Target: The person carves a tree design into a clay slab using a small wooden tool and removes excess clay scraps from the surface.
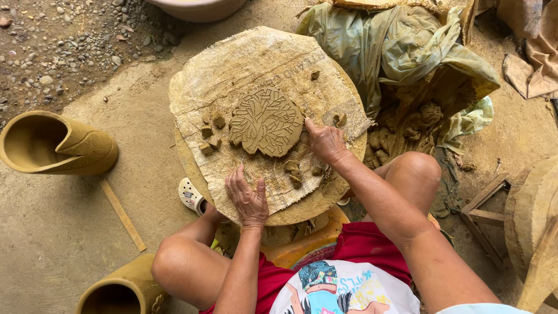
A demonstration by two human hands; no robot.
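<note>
A flat clay slab (266,121) carved with a branching tree pattern lies on burlap cloth (244,64) spread over a round wooden board (296,212). My right hand (325,141) rests at the slab's right edge, fingers touching the clay; whether it holds a tool I cannot tell. My left hand (247,197) lies flat on the burlap near the board's front edge, fingers apart, holding nothing. Small cut clay scraps (210,137) sit left of the slab, and more clay scraps (295,172) lie below it.
A clay vase (55,145) lies on its side at left. Another clay pot (119,289) stands at bottom left, a wooden stick (123,216) between them. A lump of raw clay (412,119) sits on green plastic sheeting (395,46) at right. A wooden frame (485,218) is far right.
</note>
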